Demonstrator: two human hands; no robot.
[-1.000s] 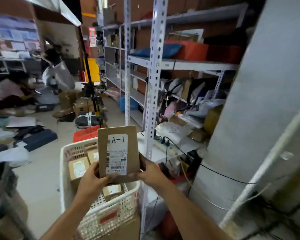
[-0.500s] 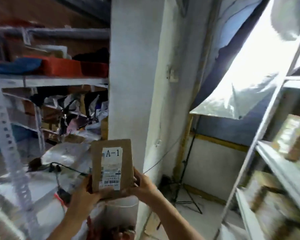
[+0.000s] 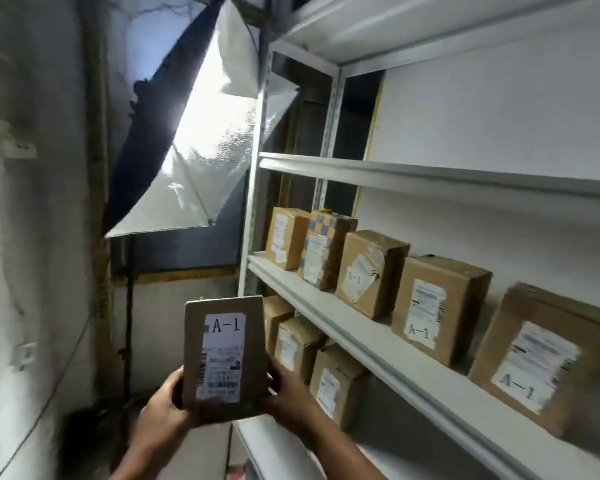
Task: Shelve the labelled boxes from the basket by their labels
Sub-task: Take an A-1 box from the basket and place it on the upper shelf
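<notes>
Both hands grip one flat cardboard box, held upright with its white "A-1" label facing the camera. The left hand clasps its lower left edge, fingers curled behind it; the right hand clasps the lower right edge the same way. To the right of the right fingers stands a white metal shelving unit. Its middle shelf, above and right of the fingers, carries a row of brown boxes, three showing A-1 labels. More boxes sit on the shelf below, just behind the right fingers.
</notes>
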